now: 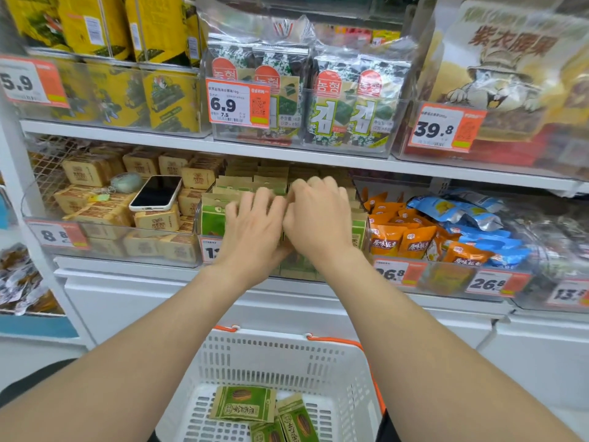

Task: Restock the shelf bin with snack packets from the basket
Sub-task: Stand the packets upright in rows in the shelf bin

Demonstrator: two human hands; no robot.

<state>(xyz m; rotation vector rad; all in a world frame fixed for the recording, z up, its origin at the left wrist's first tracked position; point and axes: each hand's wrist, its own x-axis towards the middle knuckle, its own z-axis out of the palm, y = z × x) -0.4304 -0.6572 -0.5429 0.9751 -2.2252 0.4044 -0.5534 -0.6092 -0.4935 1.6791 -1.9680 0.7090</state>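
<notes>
The clear shelf bin (204, 229) on the middle shelf holds rows of upright green and brown snack packets (223, 194). Both my hands are inside it, side by side and touching. My left hand (251, 224) has its fingers curled over the packet tops and its thumb under the front row. My right hand (318, 215) curls its fingers round the packet tops just to the right. Below, the white basket (287, 344) with orange handles holds three green packets, one lying flat (243, 403) and another (298, 419) beside it.
A phone (156, 193) lies on tan boxes in the bin to the left. Orange and blue bags (414, 237) fill the bin to the right. Seaweed packs (347, 103) stand on the shelf above. Price tags line the shelf edges.
</notes>
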